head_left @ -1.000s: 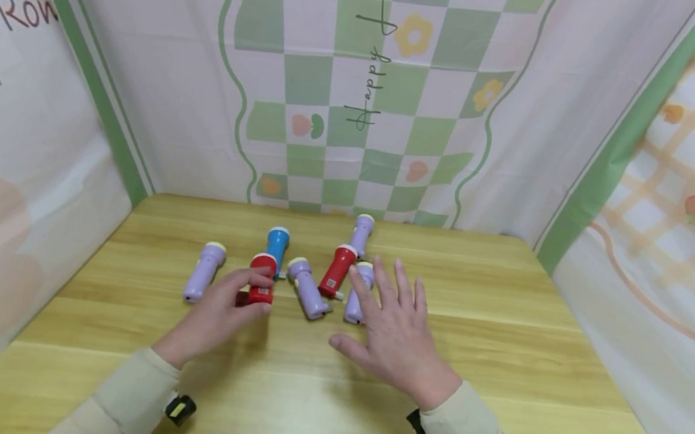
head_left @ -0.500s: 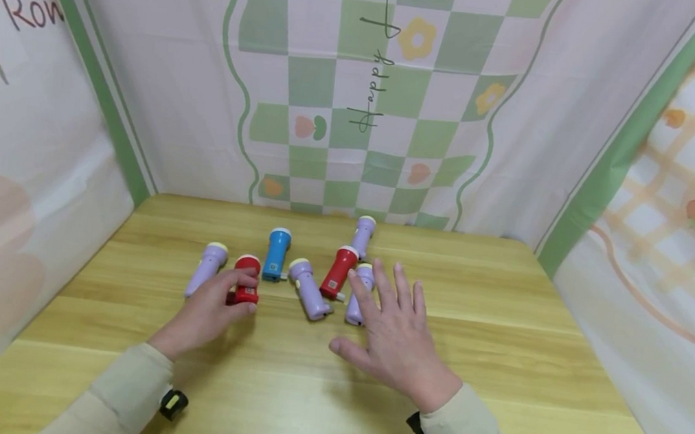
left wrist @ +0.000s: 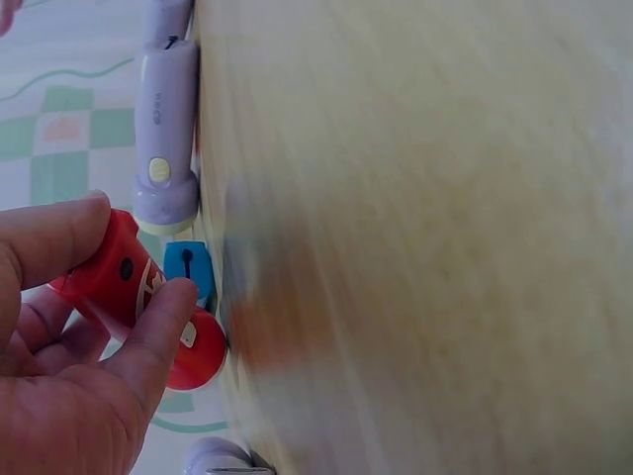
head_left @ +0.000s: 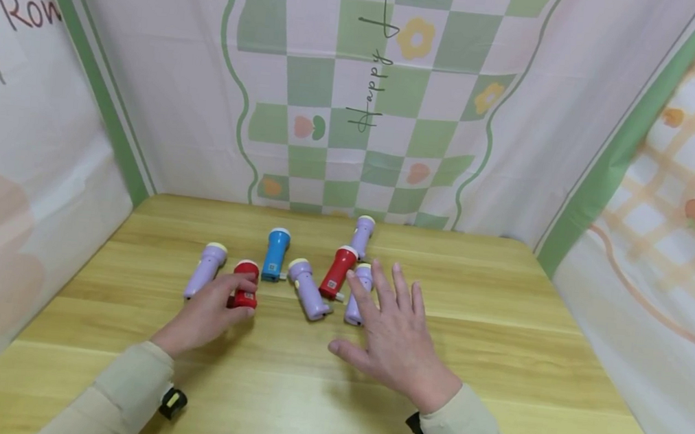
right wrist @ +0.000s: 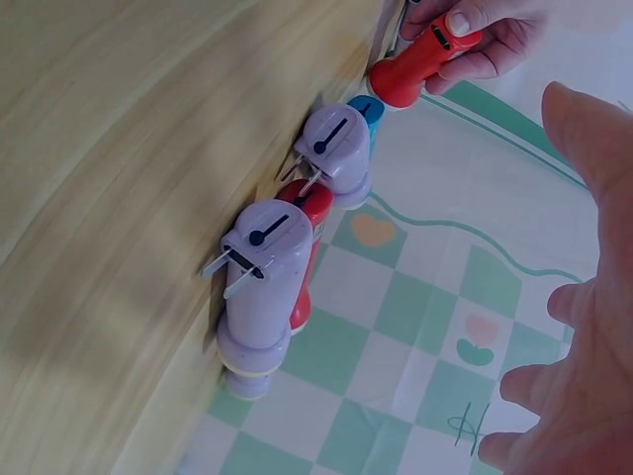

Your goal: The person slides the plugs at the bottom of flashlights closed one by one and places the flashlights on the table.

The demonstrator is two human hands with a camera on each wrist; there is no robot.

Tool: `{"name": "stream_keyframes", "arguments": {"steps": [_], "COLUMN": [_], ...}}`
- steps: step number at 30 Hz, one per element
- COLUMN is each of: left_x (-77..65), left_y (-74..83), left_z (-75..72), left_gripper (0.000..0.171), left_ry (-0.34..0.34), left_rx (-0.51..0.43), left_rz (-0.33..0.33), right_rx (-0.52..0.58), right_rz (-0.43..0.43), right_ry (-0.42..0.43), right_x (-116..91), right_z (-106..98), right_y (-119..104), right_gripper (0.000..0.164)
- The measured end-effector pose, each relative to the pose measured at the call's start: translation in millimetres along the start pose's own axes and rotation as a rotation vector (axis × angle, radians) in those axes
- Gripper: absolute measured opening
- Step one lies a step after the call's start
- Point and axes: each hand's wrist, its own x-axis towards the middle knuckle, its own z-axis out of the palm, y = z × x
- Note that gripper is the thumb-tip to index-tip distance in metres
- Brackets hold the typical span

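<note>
My left hand [head_left: 205,315] grips a red flashlight [head_left: 246,299] between thumb and fingers. In the left wrist view this red flashlight [left wrist: 114,272] tilts, its head down by the wooden surface. Just left of it lies a purple flashlight [head_left: 205,270], and a blue flashlight [head_left: 276,255] lies beyond to its right. Spread and holding nothing, my right hand [head_left: 396,335] hovers beside another purple flashlight [head_left: 355,307], its index finger overlapping it in the head view. A second red flashlight [head_left: 339,271] and a purple flashlight [head_left: 309,289] lie between the hands.
One more purple flashlight [head_left: 362,237] lies farther back, behind the second red one. Metal plug prongs [right wrist: 237,285] stick out of the nearest purple flashlight's end in the right wrist view. Printed cloth [head_left: 367,95] hangs along the back and sides of the wooden table [head_left: 495,368].
My left hand has carried the red flashlight left, away from the blue one, and lowered it slightly. The right hand has stayed in place.
</note>
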Motion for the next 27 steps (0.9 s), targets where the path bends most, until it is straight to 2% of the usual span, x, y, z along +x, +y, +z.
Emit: {"name": "stream_keyframes", "arguments": {"steps": [3,13,27], "left_x": [0.3,-0.7,-0.5], "left_y": [-1.0,-1.9,-1.6], "left_z": [0.3,2.6,7.0], "left_gripper": [0.032,0.028,0.033], "left_ry": [-0.008,0.043,-0.051], "left_rx": [0.01,0.093,0.225], "left_rz": [0.008,0.092,-0.013], "right_rx": [-0.003,0.01,0.031], "right_rz": [-0.001,-0.005,-0.005], "right_ry": [-0.005,-0.001,-0.006], "right_x": [0.2,0.8,1.2], "right_z": [-0.6,-0.3,0.0], "right_y": [-0.5,-1.1,-1.3], "right_gripper": [0.102,0.101,0.101]}}
